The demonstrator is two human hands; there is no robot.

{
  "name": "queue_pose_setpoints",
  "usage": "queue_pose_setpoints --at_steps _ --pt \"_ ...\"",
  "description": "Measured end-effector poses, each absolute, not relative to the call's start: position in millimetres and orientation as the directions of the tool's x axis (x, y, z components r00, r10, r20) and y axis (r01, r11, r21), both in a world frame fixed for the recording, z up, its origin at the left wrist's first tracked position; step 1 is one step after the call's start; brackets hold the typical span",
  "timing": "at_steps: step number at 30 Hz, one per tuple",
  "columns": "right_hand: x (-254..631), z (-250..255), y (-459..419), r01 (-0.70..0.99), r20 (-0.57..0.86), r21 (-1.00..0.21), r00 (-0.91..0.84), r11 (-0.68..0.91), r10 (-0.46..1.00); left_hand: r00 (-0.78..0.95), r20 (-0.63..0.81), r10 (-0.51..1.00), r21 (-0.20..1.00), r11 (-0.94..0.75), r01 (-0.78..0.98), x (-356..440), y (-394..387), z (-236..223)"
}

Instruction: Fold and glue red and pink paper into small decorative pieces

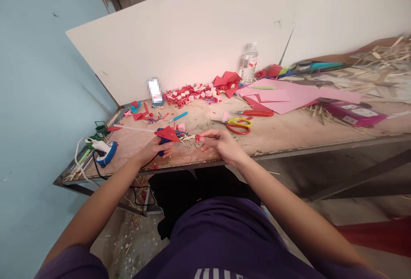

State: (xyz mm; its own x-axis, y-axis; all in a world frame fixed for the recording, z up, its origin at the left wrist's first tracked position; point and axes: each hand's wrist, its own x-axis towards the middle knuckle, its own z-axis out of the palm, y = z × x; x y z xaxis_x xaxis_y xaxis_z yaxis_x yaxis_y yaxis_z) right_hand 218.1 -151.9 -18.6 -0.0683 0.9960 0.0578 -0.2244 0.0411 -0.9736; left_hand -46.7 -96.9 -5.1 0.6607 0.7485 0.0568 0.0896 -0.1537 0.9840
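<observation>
My left hand (156,149) is closed around a blue glue gun (164,141) near the table's front edge. A clear glue stick (138,128) juts from its back, and a black cord trails below. Red paper (168,133) covers the gun's upper side; whether it is fixed there I cannot tell. Between the thumb and fingers of my right hand (215,142) is a small red folded paper piece (198,138), close to the gun's front end. Just beyond the gun sits a pink paper cube (180,127).
Scissors (236,125), a red-handled cutter (257,113) and a blue pen-like tool (178,117) lie beyond my hands. Red and pink cubes (189,94) are heaped by the white board, near a bottle (249,62) and pink paper sheets (289,94). A blue power socket (107,154) stands left.
</observation>
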Motion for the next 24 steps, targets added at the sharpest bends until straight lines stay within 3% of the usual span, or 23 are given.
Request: queue_pose_setpoints --at_steps 13,18,21,24 --pt "220 -18 -153 -0.245 0.057 -0.969 -0.074 0.037 0.996 0.624 0.031 0.781 0.984 -0.132 0.117 -44 -99 -2" --pt "221 -18 -153 -0.249 0.065 -0.968 -0.067 0.046 0.996 0.532 0.086 0.843 0.974 -0.182 0.132 -50 -95 -2" --pt "221 -18 -152 -0.259 0.065 -0.965 -0.063 0.047 0.996 0.386 0.158 0.909 0.923 -0.276 0.270 -68 -80 7" --pt "220 -19 -151 -0.266 0.071 -0.962 -0.060 0.053 0.996 0.233 0.260 0.937 0.770 -0.347 0.535 -95 -62 21"
